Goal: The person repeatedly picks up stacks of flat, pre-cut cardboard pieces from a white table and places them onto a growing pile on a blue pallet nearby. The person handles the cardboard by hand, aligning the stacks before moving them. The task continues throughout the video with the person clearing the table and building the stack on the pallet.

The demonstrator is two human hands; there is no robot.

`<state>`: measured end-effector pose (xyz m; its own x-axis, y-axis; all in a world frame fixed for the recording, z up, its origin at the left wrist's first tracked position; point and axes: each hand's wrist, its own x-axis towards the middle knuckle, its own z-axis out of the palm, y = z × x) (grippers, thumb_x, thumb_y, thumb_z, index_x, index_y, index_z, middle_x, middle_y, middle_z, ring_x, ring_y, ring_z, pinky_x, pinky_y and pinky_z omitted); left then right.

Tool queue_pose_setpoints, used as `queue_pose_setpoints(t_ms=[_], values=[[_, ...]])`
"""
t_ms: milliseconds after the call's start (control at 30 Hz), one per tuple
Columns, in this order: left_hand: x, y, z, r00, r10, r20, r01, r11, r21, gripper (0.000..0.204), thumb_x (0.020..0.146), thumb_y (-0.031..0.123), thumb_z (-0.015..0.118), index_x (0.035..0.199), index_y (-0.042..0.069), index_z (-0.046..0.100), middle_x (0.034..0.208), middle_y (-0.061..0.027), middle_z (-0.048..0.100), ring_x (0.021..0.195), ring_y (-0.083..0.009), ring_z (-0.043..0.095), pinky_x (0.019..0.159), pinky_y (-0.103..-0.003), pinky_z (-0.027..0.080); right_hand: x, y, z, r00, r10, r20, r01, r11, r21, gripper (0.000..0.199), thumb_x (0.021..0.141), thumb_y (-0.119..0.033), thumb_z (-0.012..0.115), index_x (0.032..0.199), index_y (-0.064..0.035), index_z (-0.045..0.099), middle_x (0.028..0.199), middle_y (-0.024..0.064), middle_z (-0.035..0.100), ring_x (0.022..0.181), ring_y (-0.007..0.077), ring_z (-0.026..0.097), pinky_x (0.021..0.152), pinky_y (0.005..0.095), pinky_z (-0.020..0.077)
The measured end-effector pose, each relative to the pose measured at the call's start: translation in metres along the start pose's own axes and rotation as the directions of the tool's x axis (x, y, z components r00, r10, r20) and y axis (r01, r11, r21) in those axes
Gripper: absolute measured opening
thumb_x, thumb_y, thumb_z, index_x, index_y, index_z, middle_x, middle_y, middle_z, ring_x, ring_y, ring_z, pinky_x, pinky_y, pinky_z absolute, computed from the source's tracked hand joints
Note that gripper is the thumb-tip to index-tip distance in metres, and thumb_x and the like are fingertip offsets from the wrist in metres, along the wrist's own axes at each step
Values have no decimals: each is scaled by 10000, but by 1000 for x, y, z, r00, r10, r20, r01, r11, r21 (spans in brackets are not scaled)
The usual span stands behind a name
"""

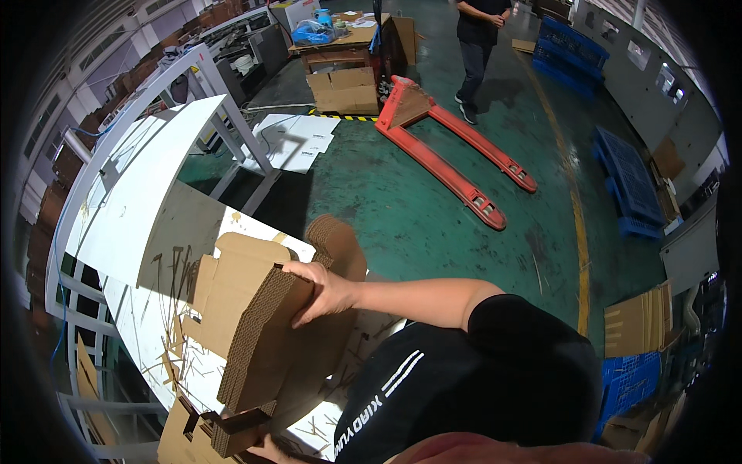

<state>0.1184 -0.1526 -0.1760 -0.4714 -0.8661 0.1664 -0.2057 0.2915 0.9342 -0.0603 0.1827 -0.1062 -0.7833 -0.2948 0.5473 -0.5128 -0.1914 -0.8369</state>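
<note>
Black-shirted person's [479,379] hands [328,292] [267,448] hold stacked cardboard's [267,336] edges near open floor [456,251].

Right arm [421,298] stretched out, left hand [267,448] mostly hidden.
The right hand [326,294] grips, thumb parted from fingers; the left shows only partly, low at the lower edge.

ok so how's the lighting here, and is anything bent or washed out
Head view: the yellow floor line bows, and the corners go black; head view again: the white tabletop is brightly lit, near washed out in places, while the corrugated edges of the cardboard stack look darker than its flat face.
</note>
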Motion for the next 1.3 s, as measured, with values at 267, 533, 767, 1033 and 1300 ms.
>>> queue_pose_setpoints(t_ms=[267,533,767,1033,1300], values=[[-3,-5,13,914,379,-148,-356,921,157,966,604,134,878,1322,-134,290,1258,-304,475,1102,-365,538,986,-450,467,3,17,-9,996,-37,76,40,998,-43,710,595,-159,891,1171,-34,496,1055,86,604,948,157,585,818,304,473],[-7,-4,29,771,612,-178,-544,777,317,975,596,162,885,1321,-125,299,1254,-293,475,1099,-366,537,972,-450,468,-57,-16,-10,976,-66,-208,16,972,-233,811,625,-295,873,1259,-28,443,1151,105,570,1079,231,557,944,362,433],[-16,-1,52,719,673,-175,-598,726,340,983,589,186,891,1320,-117,307,1250,-284,475,1097,-366,536,961,-450,469,-25,-27,-34,950,279,-141,-281,960,5,696,618,-230,895,1153,-31,497,1177,56,517,1074,134,491,928,320,408],[-16,-2,69,685,711,-160,-637,691,342,992,582,213,898,1319,-108,317,1246,-274,475,1094,-366,535,947,-450,470,-7,-103,-4,864,-484,139,361,402,-841,758,648,-332,765,1286,-35,483,1337,188,471,1279,371,405,1068,530,301],[-18,-2,87,665,740,-104,-695,663,277,1001,574,240,904,1318,-99,326,1242,-263,475,1091,-367,534,934,-450,472,12,-69,112,885,-203,419,463,294,-836,380,640,-294,690,856,-5,568,830,88,556,788,241,538,733,360,389]])
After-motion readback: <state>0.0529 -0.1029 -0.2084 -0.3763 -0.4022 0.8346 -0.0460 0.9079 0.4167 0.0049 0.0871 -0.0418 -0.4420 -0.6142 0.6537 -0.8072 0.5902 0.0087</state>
